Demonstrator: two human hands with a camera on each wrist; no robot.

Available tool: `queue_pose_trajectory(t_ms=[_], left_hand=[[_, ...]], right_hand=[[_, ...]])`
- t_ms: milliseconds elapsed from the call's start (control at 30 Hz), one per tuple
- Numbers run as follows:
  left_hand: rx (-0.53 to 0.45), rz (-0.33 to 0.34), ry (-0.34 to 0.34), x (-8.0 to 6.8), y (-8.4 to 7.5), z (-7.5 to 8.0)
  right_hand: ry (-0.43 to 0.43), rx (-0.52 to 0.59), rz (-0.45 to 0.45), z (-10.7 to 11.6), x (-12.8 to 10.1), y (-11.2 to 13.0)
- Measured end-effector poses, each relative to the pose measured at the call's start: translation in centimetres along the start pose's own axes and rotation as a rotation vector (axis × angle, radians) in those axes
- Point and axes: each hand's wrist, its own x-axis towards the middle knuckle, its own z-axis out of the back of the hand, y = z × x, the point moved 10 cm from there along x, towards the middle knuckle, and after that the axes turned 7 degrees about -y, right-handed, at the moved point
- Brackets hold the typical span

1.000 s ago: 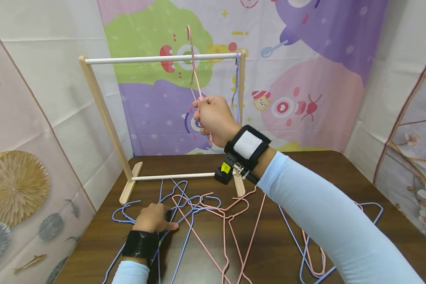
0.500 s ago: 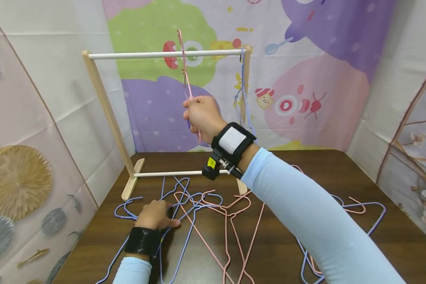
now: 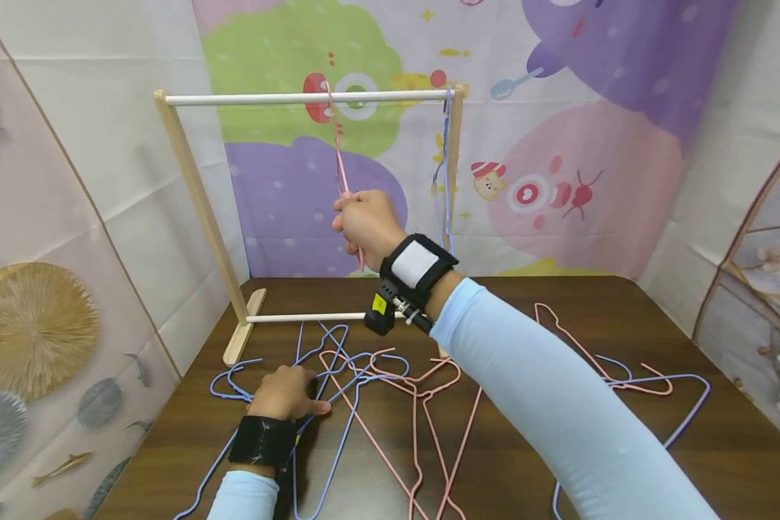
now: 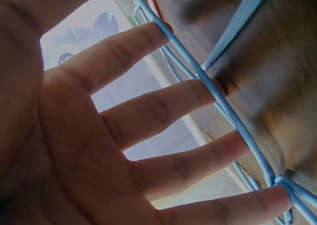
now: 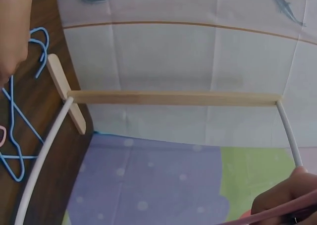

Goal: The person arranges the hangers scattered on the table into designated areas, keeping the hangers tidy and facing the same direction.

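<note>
below the white rail (image 3: 253,99), my right hand (image 3: 372,225) has curled fingers and thumb closed on the pink hanger (image 3: 341,170), its hook rising above my grip. i'd guess it's light, stiff and slightly slick, best pinched here on the frame below the hook. down and left of that grip, my left hand (image 3: 287,393) spreads nearly straight fingers against a blue hanger (image 4: 187,54). since half a second ago, the hook has dropped from well above the rail to about its height; contact i can't tell.
</note>
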Motion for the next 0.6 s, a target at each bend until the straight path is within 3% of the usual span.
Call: queue_pose_trajectory(t_ms=[333, 500, 600], left_hand=[[-0.017, -0.007, 0.005, 0.2, -0.2, 0.3], [-0.015, 0.009, 0.025, 0.0, -0.1, 0.1], [-0.015, 0.017, 0.032, -0.1, 0.0, -0.1]], right_hand=[[0.023, -0.028, 0.002, -0.2, -0.5, -0.6], [0.057, -0.146, 0.051, -0.9, -1.0, -0.6], [0.029, -0.222, 0.109, -0.9, -1.2, -0.4]])
